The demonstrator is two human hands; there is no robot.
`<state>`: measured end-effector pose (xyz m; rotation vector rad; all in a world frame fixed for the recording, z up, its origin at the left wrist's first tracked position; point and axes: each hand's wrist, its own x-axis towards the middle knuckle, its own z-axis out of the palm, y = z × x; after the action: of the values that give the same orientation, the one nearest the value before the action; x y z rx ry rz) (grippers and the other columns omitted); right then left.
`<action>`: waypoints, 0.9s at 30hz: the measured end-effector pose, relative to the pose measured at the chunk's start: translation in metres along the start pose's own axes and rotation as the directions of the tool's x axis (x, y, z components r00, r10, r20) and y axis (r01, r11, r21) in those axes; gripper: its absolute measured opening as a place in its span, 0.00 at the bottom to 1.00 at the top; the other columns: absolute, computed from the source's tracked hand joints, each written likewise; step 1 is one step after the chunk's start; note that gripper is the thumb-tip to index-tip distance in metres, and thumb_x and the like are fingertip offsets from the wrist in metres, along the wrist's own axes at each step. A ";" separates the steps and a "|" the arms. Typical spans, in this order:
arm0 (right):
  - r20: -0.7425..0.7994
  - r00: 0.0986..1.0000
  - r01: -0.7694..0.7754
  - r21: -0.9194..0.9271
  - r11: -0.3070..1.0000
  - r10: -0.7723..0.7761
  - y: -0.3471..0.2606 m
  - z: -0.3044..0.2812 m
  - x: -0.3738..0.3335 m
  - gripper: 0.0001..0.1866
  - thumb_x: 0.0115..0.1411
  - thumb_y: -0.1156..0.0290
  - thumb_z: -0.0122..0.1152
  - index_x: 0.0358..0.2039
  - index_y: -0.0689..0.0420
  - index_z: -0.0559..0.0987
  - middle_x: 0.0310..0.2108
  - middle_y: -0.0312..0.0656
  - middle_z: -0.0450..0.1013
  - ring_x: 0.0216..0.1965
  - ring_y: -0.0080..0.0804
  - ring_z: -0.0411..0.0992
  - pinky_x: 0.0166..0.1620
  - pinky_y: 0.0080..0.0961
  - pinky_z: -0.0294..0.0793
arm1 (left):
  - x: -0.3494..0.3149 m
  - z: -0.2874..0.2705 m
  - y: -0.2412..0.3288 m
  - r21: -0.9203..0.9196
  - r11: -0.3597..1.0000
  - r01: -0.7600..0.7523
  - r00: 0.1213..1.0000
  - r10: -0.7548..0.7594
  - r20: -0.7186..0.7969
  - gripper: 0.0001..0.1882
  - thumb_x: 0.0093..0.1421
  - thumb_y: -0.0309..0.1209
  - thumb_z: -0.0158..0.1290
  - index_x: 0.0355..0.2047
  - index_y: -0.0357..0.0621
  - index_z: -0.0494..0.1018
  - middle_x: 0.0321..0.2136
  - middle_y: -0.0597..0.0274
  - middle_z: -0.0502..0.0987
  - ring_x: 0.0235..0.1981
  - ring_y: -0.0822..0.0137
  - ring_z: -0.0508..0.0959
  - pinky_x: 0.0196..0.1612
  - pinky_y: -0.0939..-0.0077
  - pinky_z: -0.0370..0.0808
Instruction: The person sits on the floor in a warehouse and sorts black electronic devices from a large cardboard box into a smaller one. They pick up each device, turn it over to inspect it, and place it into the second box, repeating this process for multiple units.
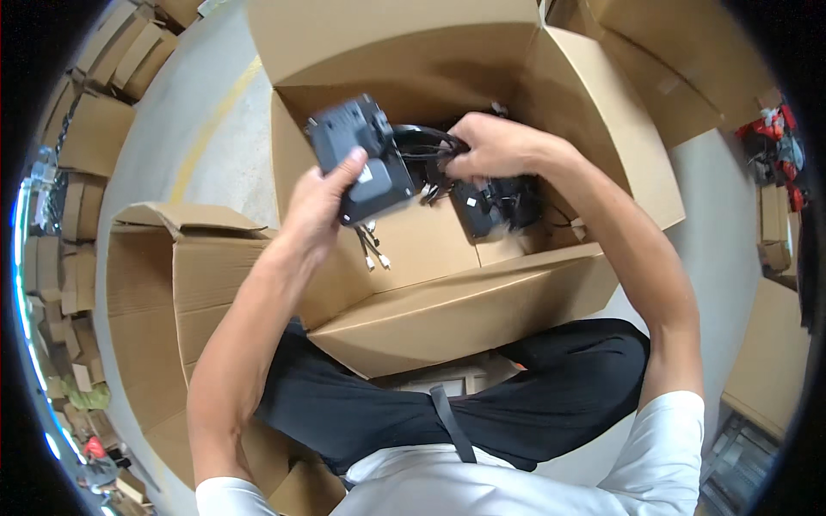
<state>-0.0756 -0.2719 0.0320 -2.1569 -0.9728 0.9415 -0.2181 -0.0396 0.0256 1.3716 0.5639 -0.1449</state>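
Observation:
My left hand (314, 206) grips a flat black electronic unit (370, 193) by its lower left edge, the thumb pressed on its back face. The unit is raised over the open cardboard box (465, 322) in front of me. From its right side runs a bundle of black cables (422, 138), and my right hand (495, 144) is closed around that bundle. Several white-tipped connectors (374, 258) dangle below the unit. Inside the box, at the right, more black units with cables (486, 211) lie in a heap. Slight blur hides some detail around both hands.
A smaller open carton (142, 284) stands against the box's left side. Another large cardboard box (662, 77) is at the back right. Stacked cartons (82, 206) line the far left. Red items (774, 142) sit at the far right. A yellow line (215, 125) crosses the grey floor.

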 end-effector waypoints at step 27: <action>-0.015 0.990 -0.121 -0.596 0.794 0.139 0.105 0.028 0.044 0.13 0.57 0.69 0.69 0.44 0.51 0.88 0.44 0.39 0.84 0.47 0.36 0.82 0.44 0.34 0.83 | 0.167 0.038 -0.311 -0.132 0.827 0.546 0.804 -0.472 0.362 0.20 0.69 0.38 0.58 0.55 0.44 0.70 0.54 0.61 0.77 0.56 0.63 0.76 0.59 0.60 0.77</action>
<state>-0.0363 -0.2898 -0.0773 -2.7704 -1.2786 0.7949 -0.1932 -0.1049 -0.3224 0.9122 0.6489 -0.7115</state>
